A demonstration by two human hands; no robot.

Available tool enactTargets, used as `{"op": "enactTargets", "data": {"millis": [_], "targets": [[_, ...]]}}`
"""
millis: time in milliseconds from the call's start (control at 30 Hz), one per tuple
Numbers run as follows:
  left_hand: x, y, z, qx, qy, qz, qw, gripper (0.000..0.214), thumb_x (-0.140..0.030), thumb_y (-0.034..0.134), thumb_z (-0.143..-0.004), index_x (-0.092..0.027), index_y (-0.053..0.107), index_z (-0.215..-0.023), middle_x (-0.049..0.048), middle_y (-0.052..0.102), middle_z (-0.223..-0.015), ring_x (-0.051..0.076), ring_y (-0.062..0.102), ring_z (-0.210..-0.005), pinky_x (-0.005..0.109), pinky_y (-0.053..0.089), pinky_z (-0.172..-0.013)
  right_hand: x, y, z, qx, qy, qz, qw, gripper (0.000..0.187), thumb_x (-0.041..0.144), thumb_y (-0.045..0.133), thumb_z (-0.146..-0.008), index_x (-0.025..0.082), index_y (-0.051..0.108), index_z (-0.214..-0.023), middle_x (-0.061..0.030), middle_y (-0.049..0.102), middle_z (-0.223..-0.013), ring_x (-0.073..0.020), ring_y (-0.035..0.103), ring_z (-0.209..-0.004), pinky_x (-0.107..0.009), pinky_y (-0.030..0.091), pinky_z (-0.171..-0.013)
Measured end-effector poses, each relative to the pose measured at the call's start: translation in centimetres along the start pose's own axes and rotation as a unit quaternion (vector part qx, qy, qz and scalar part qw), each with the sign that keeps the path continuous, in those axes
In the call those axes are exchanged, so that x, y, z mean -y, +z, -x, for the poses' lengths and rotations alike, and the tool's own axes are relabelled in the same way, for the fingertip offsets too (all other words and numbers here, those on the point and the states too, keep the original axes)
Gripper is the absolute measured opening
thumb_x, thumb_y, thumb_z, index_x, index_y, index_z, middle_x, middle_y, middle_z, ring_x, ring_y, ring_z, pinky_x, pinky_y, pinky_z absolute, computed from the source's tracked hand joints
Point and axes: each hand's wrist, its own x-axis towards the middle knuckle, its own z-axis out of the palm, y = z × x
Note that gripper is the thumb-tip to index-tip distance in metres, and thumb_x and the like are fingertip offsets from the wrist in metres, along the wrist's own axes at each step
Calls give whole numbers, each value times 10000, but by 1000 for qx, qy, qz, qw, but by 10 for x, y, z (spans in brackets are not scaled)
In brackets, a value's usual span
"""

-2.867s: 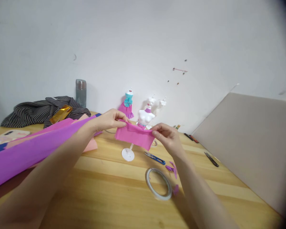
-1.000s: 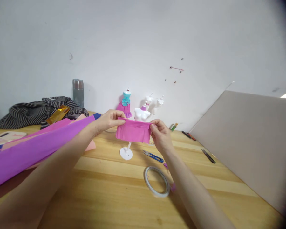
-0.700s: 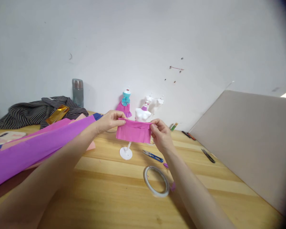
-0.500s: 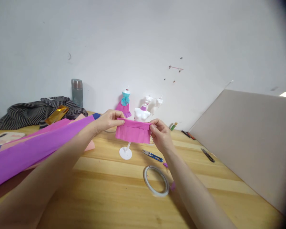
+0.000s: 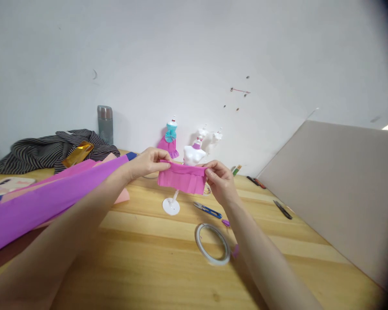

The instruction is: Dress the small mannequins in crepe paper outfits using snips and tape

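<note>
A gathered strip of pink crepe paper (image 5: 182,177), folded along its top edge, is stretched between my two hands. My left hand (image 5: 151,162) pinches its left top corner, and my right hand (image 5: 220,177) pinches the right one. Right behind the strip stands a small white mannequin (image 5: 194,154) with a purple collar. Its middle is hidden by the paper, while its round base (image 5: 171,206) shows below. On the table in front lie blue thread snips (image 5: 208,210) and a roll of tape (image 5: 212,244), both near my right forearm.
Against the wall stand a mannequin in a turquoise and pink outfit (image 5: 170,137) and other white ones. At left are purple crepe paper (image 5: 61,198), striped cloth (image 5: 51,148), a flask (image 5: 105,125) and a phone (image 5: 11,185). Black snips (image 5: 282,209) lie by the pale panel (image 5: 336,185) at right.
The pink strip stays in both hands and its lower edge hangs slightly differently, with clearer ripples. The whole view has shifted a little; the things on the table stay put.
</note>
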Motion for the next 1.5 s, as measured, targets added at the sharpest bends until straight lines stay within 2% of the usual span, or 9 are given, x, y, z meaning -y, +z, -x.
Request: {"op": "enactTargets", "data": {"millis": [400, 600, 700, 767, 900, 1000, 1233, 1367, 1500], "targets": [[0, -1, 0, -7, 12, 30, 999, 176, -285, 728, -690, -129, 649, -666, -20, 563, -619, 108, 499, -625, 241, 395, -625, 5, 0, 1, 0, -10, -8, 1000, 335, 486, 830, -601, 215, 636, -640, -18, 668, -717, -116, 464, -521, -258, 397, -491], [3, 3, -1, -16, 6, 84, 996, 489, -547, 719, -720, -139, 518, -542, -43, 435, -538, 77, 396, -532, 222, 334, -538, 9, 4, 4, -5, -11, 3, 1000, 407, 555, 794, -639, 203, 609, -552, 0, 556, -560, -108, 382, -475, -258, 345, -464], [5, 7, 0, -5, -7, 127, 992, 592, -722, 632, -697, -143, 540, -614, -12, 514, -598, 104, 476, -562, 253, 417, -575, 12, 7, 6, -15, -8, 4, 1000, 429, 572, 775, -663, 202, 595, -543, 34, 425, -474, -99, 330, -445, -250, 304, -438], [4, 7, 2, 20, -14, 146, 989, 651, -764, 684, -591, -131, 602, -723, 26, 592, -680, 146, 557, -636, 295, 473, -632, 14, 11, 9, -25, -7, 1, 1000, 442, 572, 761, -684, 202, 571, -534, 40, 399, -471, -96, 324, -442, -247, 289, -435], [-1, -1, 7, 68, -42, 155, 985, 570, -443, 905, -481, -124, 687, -900, 52, 681, -797, 178, 627, -738, 288, 498, -682, 20, 20, 16, -39, -7, -4, 999, 455, 548, 749, -712, 198, 527, -526, 45, 381, -490, -94, 315, -458, -245, 260, -447], [-1, -6, 7, 62, -56, 151, 985, 281, -276, 876, -570, -120, 713, -736, 10, 665, -679, 112, 590, -628, 220, 467, -608, 23, 24, 19, -38, -7, -3, 999, 480, 550, 748, -711, 195, 494, -510, 50, 346, -493, -92, 297, -462, -246, 232, -448], [9, -1, 1, -15, -41, 203, 978, 276, -326, 860, -610, -119, 749, -756, 43, 718, -717, 130, 634, -654, 239, 493, -634, 28, 24, 20, -37, -53, 49, 997, 449, 592, 683, -745, 193, 578, -568, 33, 427, -516, -102, 356, -489, -246, 282, -472], [8, 10, -3, -64, -35, 241, 968, 322, -356, 855, -617, -119, 750, -808, 66, 737, -763, 161, 663, -695, 274, 515, -670, 34, 25, 24, -4, -89, 177, 980, 194, 379, 732, -717, 200, 663, -751, 18, 569, -631, -129, 476, -575, -255, 374, -539], [5, 16, -4, -87, -39, 258, 961, 336, -346, 885, -569, -121, 754, -781, 60, 738, -743, 155, 653, -671, 264, 507, -641, 35, 28, 27, -42, -107, 257, 960, 178, 317, 681, -766, 190, 614, -660, 17, 559, -580, -132, 480, -566, -263, 376, -548]]}}
